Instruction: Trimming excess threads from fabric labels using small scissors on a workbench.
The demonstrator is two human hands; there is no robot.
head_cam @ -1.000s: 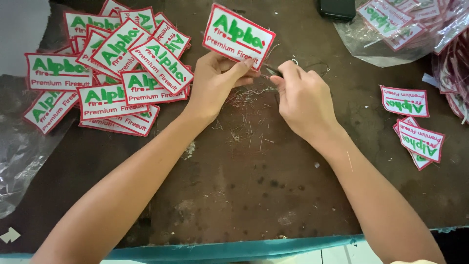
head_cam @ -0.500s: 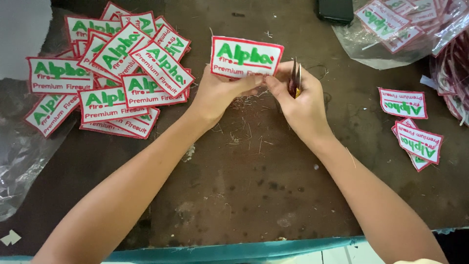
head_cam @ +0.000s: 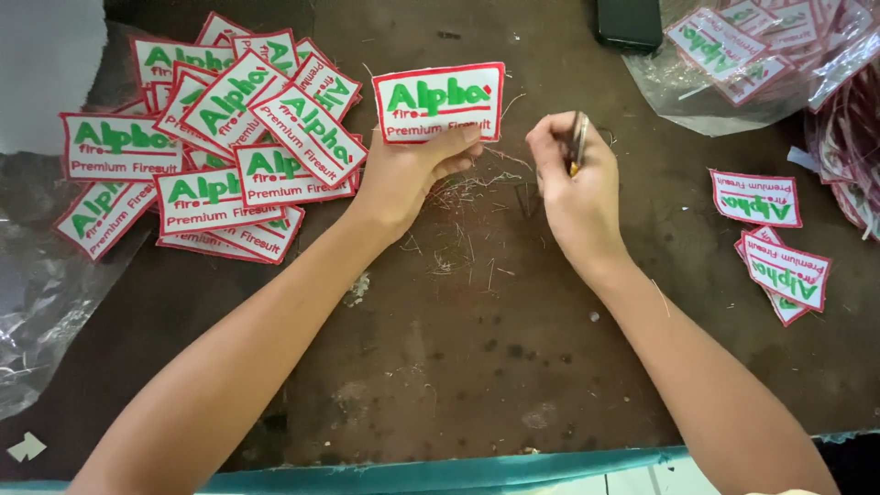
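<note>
one patch (head_cam: 438, 101) lies long-axis sideways in left hand (head_cam: 410, 170), top edge away.

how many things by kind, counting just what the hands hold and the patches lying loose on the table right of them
embroidered patch, in left hand: 1
thread snips, in right hand: 1
loose patches at right, the last mostly covered: 3
total: 5
</note>
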